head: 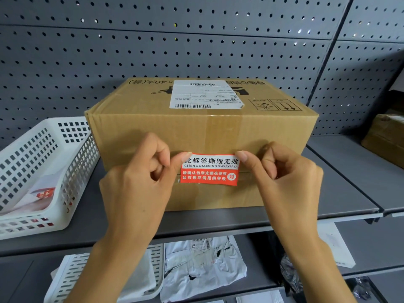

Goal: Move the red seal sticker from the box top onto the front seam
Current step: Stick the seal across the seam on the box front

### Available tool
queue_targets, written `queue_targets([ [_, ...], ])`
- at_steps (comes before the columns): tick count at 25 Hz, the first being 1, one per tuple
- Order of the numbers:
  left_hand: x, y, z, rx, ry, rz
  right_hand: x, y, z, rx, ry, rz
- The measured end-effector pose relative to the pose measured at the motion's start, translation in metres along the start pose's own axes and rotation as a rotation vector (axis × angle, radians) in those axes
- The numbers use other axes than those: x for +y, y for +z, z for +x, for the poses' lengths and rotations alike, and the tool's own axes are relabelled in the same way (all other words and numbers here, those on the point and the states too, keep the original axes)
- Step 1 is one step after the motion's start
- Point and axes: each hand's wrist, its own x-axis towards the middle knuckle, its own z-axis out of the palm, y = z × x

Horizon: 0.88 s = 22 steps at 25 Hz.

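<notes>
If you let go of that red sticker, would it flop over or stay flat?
The red sticker looks paper-thin, so it is probably floppy and very light. Both hands pinch its top corners, left hand and right hand, which suggests it bends easily. It lies flat over the seam on the cardboard box front, so it would likely stay stuck there.

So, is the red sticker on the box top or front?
Front: red seal sticker lies on the box front face, both hands pinching its upper corners.

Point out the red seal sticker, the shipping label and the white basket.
red seal sticker point(209, 169): head view, middle of its printed face.
shipping label point(205, 95): head view, centre of the white sheet on the box top.
white basket point(32, 149): head view, perforated back wall.
</notes>
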Motion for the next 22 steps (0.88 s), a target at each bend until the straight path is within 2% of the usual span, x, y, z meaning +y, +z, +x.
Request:
queue_targets([
  [9, -0.015, 0.008, -0.024, -0.026, 0.153, 0.210, 0.023, 0.009, -0.024, -0.061, -0.122, -0.251],
  [13, -0.011, 0.009, -0.026, -0.039, 0.168, 0.206, 0.025, 0.007, -0.026, -0.053, -0.123, -0.227],
  [17, 0.002, 0.022, -0.023, -0.017, 0.187, 0.183, 0.008, 0.021, -0.025, -0.049, -0.205, -0.227],
  [22, -0.007, 0.016, -0.020, 0.066, 0.229, 0.242, 0.015, 0.013, -0.021, 0.013, -0.152, -0.240],
])
